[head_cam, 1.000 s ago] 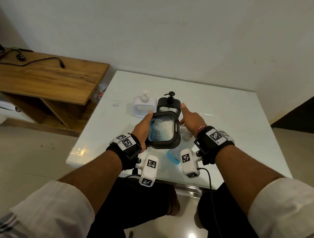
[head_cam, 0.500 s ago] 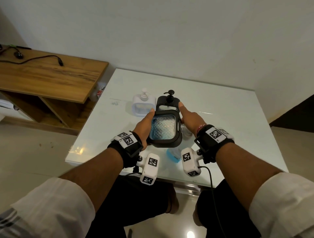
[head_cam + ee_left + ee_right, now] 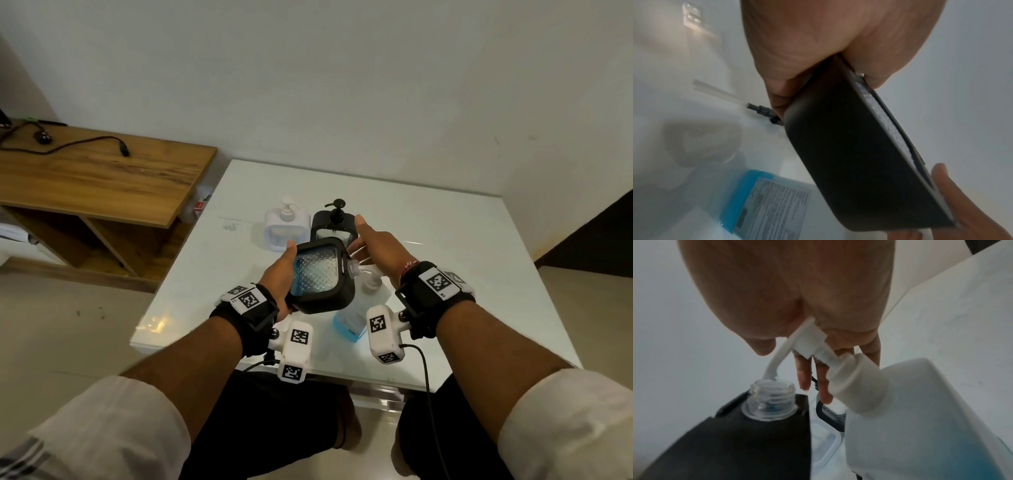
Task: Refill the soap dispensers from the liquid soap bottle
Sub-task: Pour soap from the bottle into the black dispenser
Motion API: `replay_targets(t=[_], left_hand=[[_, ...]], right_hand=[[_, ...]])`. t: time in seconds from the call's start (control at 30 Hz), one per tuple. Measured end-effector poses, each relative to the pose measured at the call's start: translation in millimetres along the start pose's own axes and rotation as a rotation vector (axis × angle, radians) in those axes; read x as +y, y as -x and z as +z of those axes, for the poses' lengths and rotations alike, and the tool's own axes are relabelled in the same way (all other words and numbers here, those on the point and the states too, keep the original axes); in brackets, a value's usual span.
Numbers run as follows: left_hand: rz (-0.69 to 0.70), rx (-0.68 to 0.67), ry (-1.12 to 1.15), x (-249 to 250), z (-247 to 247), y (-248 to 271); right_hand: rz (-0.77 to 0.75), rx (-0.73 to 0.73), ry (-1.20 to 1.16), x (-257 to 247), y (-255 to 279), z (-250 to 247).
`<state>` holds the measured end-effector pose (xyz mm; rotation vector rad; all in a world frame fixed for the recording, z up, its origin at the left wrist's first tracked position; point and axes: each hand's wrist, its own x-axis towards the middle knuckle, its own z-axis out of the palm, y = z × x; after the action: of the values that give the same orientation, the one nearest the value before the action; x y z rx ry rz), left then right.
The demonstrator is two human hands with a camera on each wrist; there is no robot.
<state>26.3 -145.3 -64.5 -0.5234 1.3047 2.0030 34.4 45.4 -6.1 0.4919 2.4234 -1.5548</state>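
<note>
My left hand (image 3: 286, 274) grips a black square dispenser (image 3: 317, 274) with a clear patterned face, held tilted above the table. Its open clear neck (image 3: 770, 399) points right and sits just under the white spout of the liquid soap bottle (image 3: 352, 318), which holds blue soap. My right hand (image 3: 373, 246) lies over that bottle's pump head (image 3: 809, 337), palm on it, fingers straight. In the left wrist view the black dispenser (image 3: 849, 154) fills the middle, with the soap bottle (image 3: 766, 203) below it.
A white dispenser (image 3: 285, 226) and a second black dispenser (image 3: 334, 222), both with pumps on, stand just beyond my hands on the white table (image 3: 445, 240). A loose black pump with its tube (image 3: 764, 111) lies on the table. A wooden shelf unit (image 3: 102, 178) stands left.
The right hand has let go of the black dispenser and moved onto the soap bottle's pump. The left hand has turned the dispenser so that its neck points right, at the spout.
</note>
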Motion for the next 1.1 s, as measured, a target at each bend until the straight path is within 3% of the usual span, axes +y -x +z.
replay_targets(t=[0.3, 0.43, 0.63, 0.9, 1.1], left_hand=[[0.017, -0.004, 0.177, 9.1, -12.5, 11.0], [0.057, -0.054, 0.219, 8.5, -13.0, 13.6], [0.056, -0.011, 0.135, 1.7, -13.4, 6.7], [0.049, -0.028, 0.043, -8.2, -11.8, -8.5], [0.052, -0.020, -0.002, -12.6, -12.0, -18.2]], right_hand=[[-0.095, -0.054, 0.036, -9.7, 13.1, 2.7], [-0.067, -0.013, 0.058, -8.2, 13.3, 3.9], [0.032, 0.086, 0.086, -3.7, 7.0, 0.4], [0.197, 0.023, 0.096, -1.8, -0.4, 1.1], [0.170, 0.001, 0.105, -0.4, 0.8, 2.9]])
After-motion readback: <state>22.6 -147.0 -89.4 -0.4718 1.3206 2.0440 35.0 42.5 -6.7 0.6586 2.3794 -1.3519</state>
